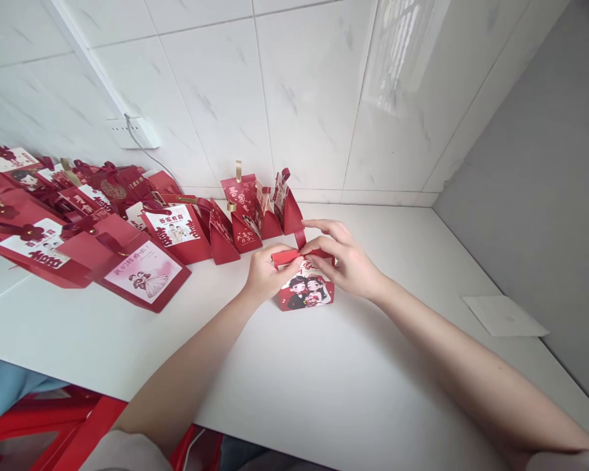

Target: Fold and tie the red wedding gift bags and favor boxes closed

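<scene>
Head view: left hand point(266, 275) and right hand point(352, 261) pinch the top of a red box point(308, 297), fingers closed in a tight grip. Just beneath the grip, its ribbon point(300, 239) and top look not yet fastened; ribboned boxes point(177, 229) left of it appear done.

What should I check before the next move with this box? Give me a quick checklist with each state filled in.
1. Left hand steadying the box: ok, its thumb and fingers hold the top left side.
2. Right hand at the box top: ok, its fingers are there, beside the ribbon.
3. Ribbon fastened: cannot tell, fingers hide its lower end.
4. Picture side upright: ok, the printed couple faces the camera.
5. Right hand clear of the red boxes behind: cannot tell, one fingertip looks very near the closest.
6. Paper out of the way: ok, it lies apart, far to the right.
</scene>
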A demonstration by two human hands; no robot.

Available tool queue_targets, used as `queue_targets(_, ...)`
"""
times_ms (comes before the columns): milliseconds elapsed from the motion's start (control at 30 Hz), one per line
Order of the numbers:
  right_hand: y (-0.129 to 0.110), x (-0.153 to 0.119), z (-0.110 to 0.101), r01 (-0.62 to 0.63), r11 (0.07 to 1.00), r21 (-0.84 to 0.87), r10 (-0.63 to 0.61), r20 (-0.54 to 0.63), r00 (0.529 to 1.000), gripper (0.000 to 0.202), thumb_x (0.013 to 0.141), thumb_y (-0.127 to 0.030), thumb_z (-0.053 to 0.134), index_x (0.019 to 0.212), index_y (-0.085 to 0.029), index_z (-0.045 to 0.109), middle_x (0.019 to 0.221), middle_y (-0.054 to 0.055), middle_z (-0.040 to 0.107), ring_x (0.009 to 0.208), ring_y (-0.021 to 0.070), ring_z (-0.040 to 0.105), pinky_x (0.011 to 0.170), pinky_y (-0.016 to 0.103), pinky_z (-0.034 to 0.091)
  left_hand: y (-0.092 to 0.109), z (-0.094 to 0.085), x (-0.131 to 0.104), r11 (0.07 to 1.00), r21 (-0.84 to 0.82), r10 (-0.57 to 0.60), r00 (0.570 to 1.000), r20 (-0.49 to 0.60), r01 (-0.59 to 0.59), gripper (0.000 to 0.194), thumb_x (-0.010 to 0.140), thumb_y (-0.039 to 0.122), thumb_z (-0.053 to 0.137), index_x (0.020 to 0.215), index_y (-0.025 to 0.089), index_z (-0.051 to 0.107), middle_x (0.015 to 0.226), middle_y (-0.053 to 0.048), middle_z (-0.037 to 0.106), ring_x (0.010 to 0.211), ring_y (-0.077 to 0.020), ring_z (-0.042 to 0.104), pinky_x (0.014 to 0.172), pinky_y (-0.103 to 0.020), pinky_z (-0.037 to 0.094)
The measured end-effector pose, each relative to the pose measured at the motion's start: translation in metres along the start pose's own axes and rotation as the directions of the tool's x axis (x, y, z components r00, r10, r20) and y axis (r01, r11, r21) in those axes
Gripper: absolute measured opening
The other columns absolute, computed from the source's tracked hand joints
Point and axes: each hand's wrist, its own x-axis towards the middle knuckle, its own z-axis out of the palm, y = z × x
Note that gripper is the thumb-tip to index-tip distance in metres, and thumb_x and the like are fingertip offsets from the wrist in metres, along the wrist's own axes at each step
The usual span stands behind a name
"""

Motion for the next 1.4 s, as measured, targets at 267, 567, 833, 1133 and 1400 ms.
queue_targets(267, 0.0018, -0.001, -0.0006, -0.025, 0.999, -0.026, 0.025, -0.008, 1.0, 0.015, 0.089, -0.016, 0.058, 0.101, -0.024, 0.06, 0.137, 0.008, 0.049, 0.124, 0.0245, 0.047, 0.101, 0.044, 0.044, 0.0009, -0.0015, 0.0003, 0.993, -0.11, -0.041, 0.998, 0.055, 0.046, 0.016, 0.079, 0.025, 0.068, 0.092, 0.016, 0.066, 0.086, -0.003, 0.068, 0.077, -0.0153, 0.064, 0.07, -0.025, 0.05)
queue_targets(567, 0.0016, -0.001, 0.0025, 0.038, 0.993, -0.108, -0.039, -0.011, 0.999, 0.019, 0.092, -0.012, 0.052, 0.098, -0.025, 0.064, 0.136, 0.007, 0.051, 0.122, 0.0241, 0.049, 0.098, 0.043, 0.045, -0.0009, 0.0009, -0.0011, 0.997, -0.059, -0.044, 0.997, 0.06, 0.048, 0.013, 0.081, 0.028, 0.066, 0.086, 0.015, 0.068, 0.082, -0.004, 0.069, 0.076, -0.0161, 0.064, 0.069, -0.026, 0.05)
queue_targets(833, 0.002, -0.0022, 0.0059, 0.052, 0.986, -0.155, -0.056, -0.018, 0.998, 0.022, 0.091, -0.01, 0.05, 0.101, -0.024, 0.064, 0.137, 0.008, 0.05, 0.121, 0.0241, 0.049, 0.096, 0.042, 0.045, -0.0008, 0.0009, -0.0015, 0.997, -0.034, -0.068, 0.997, 0.039, 0.07, 0.012, 0.08, 0.027, 0.065, 0.08, 0.015, 0.067, 0.075, -0.002, 0.068, 0.071, -0.0152, 0.063, 0.065, -0.025, 0.049)
queue_targets(1133, 0.001, -0.0037, 0.0052, 0.046, 0.986, -0.159, -0.047, 0.001, 0.999, 0.026, 0.092, -0.012, 0.048, 0.104, -0.027, 0.064, 0.137, 0.007, 0.05, 0.12, 0.0254, 0.05, 0.093, 0.044, 0.047, -0.0004, 0.0025, -0.0012, 0.995, -0.044, -0.092, 0.995, 0.028, 0.093, 0.014, 0.079, 0.029, 0.066, 0.078, 0.015, 0.067, 0.073, -0.002, 0.068, 0.069, -0.0151, 0.063, 0.064, -0.025, 0.05)
queue_targets(1400, -0.0011, -0.0019, 0.0029, 0.012, 0.999, -0.035, -0.012, 0.018, 1.0, 0.028, 0.09, -0.01, 0.046, 0.1, -0.027, 0.066, 0.138, 0.006, 0.049, 0.125, 0.0258, 0.047, 0.099, 0.047, 0.045, -0.0006, 0.002, -0.0016, 0.997, -0.022, -0.077, 0.997, 0.028, 0.077, 0.013, 0.078, 0.028, 0.066, 0.077, 0.015, 0.066, 0.073, -0.002, 0.067, 0.068, -0.0151, 0.063, 0.064, -0.025, 0.05)
